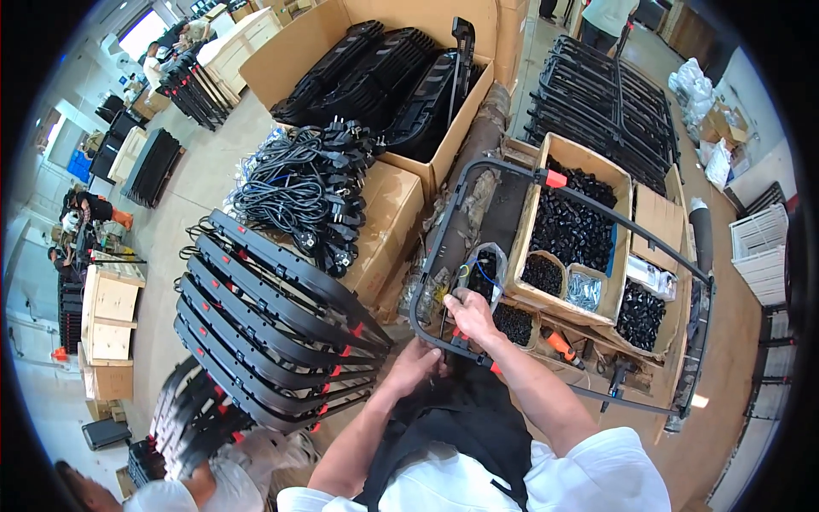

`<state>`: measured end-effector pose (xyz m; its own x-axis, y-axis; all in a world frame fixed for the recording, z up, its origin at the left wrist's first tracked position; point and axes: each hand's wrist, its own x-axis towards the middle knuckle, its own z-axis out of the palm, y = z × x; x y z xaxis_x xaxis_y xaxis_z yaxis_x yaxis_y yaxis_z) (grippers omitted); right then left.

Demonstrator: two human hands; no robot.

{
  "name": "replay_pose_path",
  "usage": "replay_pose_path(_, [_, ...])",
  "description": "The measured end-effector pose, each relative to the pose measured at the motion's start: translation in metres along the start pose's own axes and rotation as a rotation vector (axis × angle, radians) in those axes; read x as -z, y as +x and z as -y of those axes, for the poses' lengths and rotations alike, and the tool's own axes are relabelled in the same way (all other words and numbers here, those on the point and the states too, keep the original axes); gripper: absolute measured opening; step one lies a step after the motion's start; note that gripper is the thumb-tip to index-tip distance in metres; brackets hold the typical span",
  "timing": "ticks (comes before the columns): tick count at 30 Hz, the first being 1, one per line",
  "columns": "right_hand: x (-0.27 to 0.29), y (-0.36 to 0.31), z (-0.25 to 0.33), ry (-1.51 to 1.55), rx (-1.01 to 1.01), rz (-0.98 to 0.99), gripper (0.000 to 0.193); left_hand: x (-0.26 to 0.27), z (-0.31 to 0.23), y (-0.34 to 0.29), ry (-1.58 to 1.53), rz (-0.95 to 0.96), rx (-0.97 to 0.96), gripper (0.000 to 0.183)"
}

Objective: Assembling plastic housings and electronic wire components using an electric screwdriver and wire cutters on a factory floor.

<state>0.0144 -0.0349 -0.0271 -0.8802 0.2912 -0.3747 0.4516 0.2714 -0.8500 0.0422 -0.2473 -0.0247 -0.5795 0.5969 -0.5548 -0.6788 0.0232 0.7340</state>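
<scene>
A black tubular frame [437, 247] with rounded corners and red fittings lies across the workbench in front of me. At its near left corner my left hand [414, 367] is closed on the tube, its fingertips partly hidden beneath. My right hand [472, 316] is above the near tube, fingers pinched around something small and thin that I cannot make out. Just past it sits a clear plastic bag [486, 269] with black parts and a blue strip. A round tub of small dark parts [514, 326] is beside my right wrist.
A cardboard box of black plastic parts [589, 213] fills the bench's middle, with screws [584, 290] in a smaller tray. An orange-handled tool [563, 348] and a power driver [618, 375] lie near. Left are stacked black frames [273, 316], coiled cables [290, 188] and another person [213, 486].
</scene>
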Motion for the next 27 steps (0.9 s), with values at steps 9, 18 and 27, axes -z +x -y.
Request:
replay_pose_path(9, [-0.003,0.006,0.02,-0.174,0.056,-0.07,0.038,0.007,0.021,0.007,0.35,-0.227,-0.059,0.024])
replay_pose_path(18, [-0.005,0.004,0.014,-0.208,0.091,-0.139,0.04,0.018,0.011,0.009,1.018,-0.261,-0.375,0.023])
replay_pose_path(27, [-0.012,0.008,0.014,-0.179,0.086,-0.172,0.041,0.039,0.021,0.021,0.063,0.074,0.068,0.035])
